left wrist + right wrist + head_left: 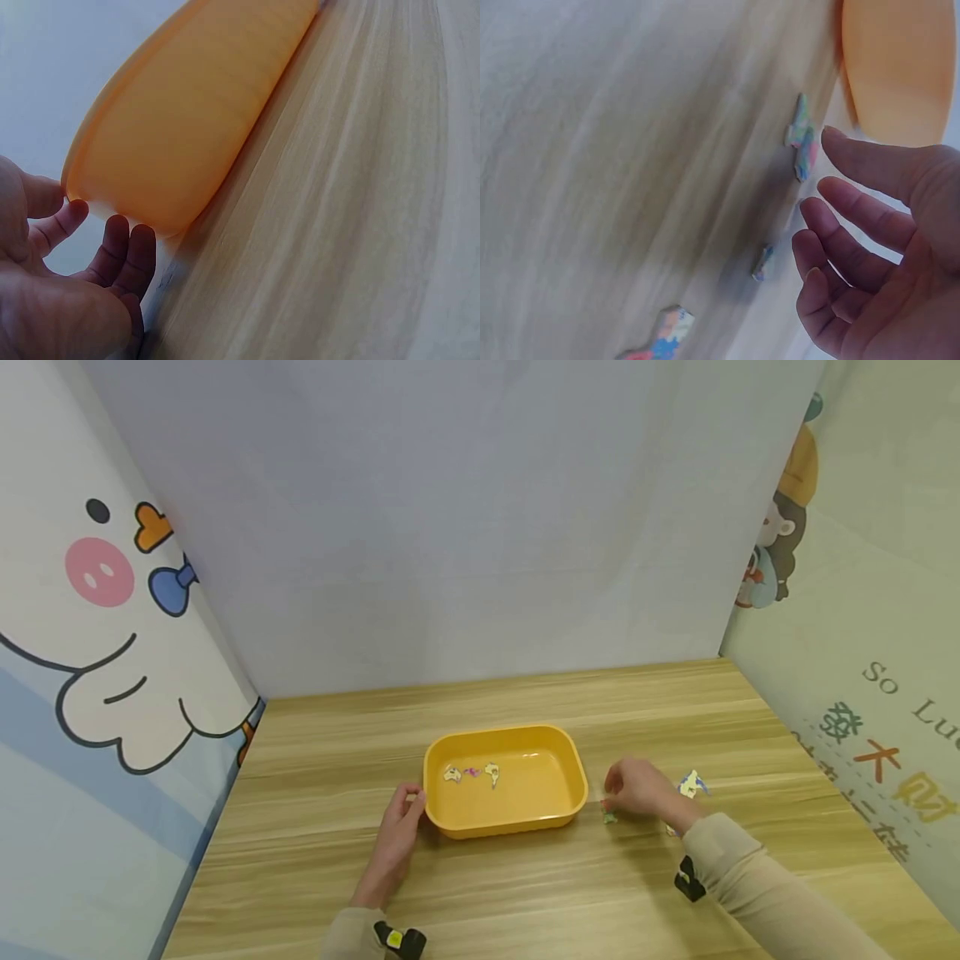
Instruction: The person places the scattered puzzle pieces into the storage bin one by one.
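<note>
A yellow plastic tray lies on the wooden table, with several small, flat, irregular pieces on its floor, including a pink one and a cream one. At its left end, my left hand holds the rim between thumb and index finger; the other fingers are bent near the outer wall. My right hand hovers beside the tray's right end, fingers loosely bent with nothing between them. Close to its fingertips lie green and multicoloured pieces on the table.
A white and blue piece lies to the right of my right hand, and another piece is partly hidden by the wrist. A pale cloth hangs behind the table. Printed cloths stand at the left and right.
</note>
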`<state>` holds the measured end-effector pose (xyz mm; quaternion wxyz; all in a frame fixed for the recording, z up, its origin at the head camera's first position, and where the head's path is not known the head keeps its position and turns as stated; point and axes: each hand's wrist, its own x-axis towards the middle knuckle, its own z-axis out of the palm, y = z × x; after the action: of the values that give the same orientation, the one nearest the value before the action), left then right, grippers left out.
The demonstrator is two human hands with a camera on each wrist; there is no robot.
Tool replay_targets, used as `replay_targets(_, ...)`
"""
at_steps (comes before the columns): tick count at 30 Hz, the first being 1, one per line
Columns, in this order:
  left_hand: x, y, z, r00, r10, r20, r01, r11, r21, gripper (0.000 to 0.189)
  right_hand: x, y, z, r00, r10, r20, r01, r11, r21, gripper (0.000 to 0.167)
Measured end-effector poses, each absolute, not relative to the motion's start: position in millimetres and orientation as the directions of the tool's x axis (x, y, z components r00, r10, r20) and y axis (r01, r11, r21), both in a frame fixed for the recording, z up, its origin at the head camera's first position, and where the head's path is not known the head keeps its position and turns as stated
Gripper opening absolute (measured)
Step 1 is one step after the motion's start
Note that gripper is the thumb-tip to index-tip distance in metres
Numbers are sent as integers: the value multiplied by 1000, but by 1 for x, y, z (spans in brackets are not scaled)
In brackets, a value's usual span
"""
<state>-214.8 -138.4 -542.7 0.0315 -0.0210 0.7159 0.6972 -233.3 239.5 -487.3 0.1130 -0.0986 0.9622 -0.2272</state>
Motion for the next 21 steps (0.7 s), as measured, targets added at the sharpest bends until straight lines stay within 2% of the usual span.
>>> replay_targets(13, -214, -139, -541, -995, 20, -96, -96, 24, 995, 25, -232, 236, -491, -954, -206, -220, -93, 896, -434, 18)
replay_targets(21, -214, -139, -538, -994, 28, -108, -107, 23, 994, 26, -233, 238, -491, -943, -279, -183, -169, 872, -460, 16)
